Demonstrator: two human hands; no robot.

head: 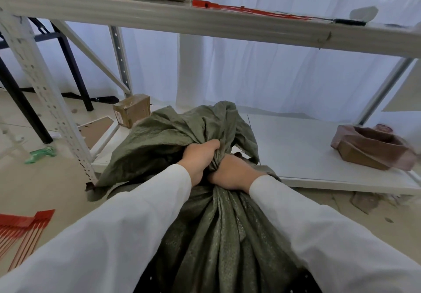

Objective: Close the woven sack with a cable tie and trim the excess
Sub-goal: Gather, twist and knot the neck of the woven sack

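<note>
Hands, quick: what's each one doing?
Left hand: shut on the green sack neck.
Right hand: shut on the same neck.

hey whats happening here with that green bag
A person in white sleeves is gathering the neck of a green woven sack standing on the floor. The left hand and right hand are both clenched around the bunched fabric, with the loose top flopping over above them. No cable tie is on the neck yet. Red cable ties lie on the floor to the left, and more red ties sit on the shelf above.
</note>
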